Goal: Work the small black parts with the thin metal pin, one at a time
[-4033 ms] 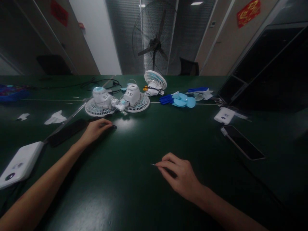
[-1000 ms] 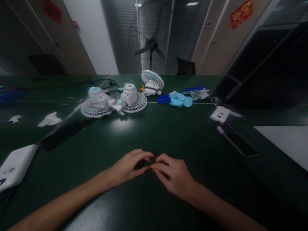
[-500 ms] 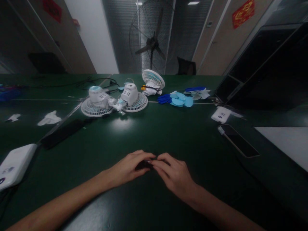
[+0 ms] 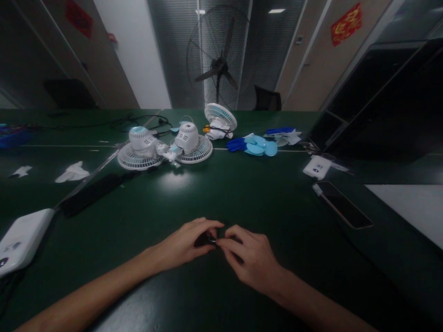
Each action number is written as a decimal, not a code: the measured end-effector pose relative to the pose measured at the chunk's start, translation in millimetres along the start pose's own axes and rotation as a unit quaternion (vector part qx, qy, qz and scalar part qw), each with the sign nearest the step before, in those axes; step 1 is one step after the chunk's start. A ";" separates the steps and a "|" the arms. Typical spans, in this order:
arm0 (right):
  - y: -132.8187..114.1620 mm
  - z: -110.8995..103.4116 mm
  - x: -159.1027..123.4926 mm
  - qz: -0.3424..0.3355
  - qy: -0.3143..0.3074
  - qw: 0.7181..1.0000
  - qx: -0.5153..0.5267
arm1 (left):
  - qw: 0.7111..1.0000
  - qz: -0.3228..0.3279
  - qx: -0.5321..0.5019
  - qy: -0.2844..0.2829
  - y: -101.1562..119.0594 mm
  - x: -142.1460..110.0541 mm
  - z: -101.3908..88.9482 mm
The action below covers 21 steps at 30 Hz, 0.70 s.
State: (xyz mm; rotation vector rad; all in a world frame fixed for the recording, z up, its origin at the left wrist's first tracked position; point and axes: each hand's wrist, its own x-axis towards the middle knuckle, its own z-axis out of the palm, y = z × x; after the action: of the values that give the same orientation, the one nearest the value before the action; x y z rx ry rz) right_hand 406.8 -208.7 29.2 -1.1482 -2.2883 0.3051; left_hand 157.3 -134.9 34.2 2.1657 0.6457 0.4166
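My left hand (image 4: 187, 242) and my right hand (image 4: 249, 260) meet fingertip to fingertip low over the dark green table (image 4: 242, 193). Both are curled in a pinch around a small dark part (image 4: 212, 240) that is too small and dim to name. The right fingers hold a thin metal tip against it. Beyond the hands lie two small white desk fans (image 4: 138, 150) (image 4: 192, 143) face down, with a third fan (image 4: 219, 120) behind them.
Blue fan blades (image 4: 258, 146) lie at the back right. A phone (image 4: 342, 204) and a white box (image 4: 316, 167) are on the right, a black bar (image 4: 90, 193) and a white device (image 4: 22, 240) on the left. A large floor fan (image 4: 219, 55) stands behind the table.
Four seconds ago my left hand rested far left by the black bar; it has come in to meet the right. Over the last second both hands stay joined and barely shift.
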 end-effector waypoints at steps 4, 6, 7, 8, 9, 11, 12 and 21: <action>0.4 2.4 1.3 -0.022 0.015 1.000 -0.013 | 1.000 0.000 -0.019 -0.005 2.8 0.8 -1.5; 0.8 3.4 1.6 -0.022 0.032 0.999 -0.002 | 1.000 -0.002 -0.022 -0.006 3.2 1.0 -1.8; 0.9 3.5 1.6 -0.018 0.038 0.999 0.006 | 1.000 -0.003 -0.022 -0.005 2.9 1.0 -1.8; 0.8 3.3 1.5 -0.013 0.042 0.999 0.015 | 1.000 -0.003 -0.022 -0.003 2.4 1.0 -1.6; 0.7 2.9 1.4 -0.010 0.042 0.999 0.022 | 1.000 -0.003 -0.018 -0.001 1.7 0.8 -1.3; 0.1 1.3 1.0 -0.007 0.038 0.999 0.026 | 1.000 -0.001 -0.003 0.003 0.0 0.3 -0.4; -0.3 0.4 0.8 -0.007 0.040 0.999 0.025 | 1.000 0.001 0.008 0.006 -0.6 -0.1 0.0; 0.6 -5.8 -0.2 0.035 0.058 0.996 0.055 | 0.992 0.065 0.103 -0.031 -5.8 -9.1 -32.8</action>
State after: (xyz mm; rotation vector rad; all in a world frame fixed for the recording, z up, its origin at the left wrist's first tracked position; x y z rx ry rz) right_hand 410.6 -208.7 33.6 -1.1600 -2.1077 0.3766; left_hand 131.9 -116.7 49.0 2.4168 0.5357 0.3622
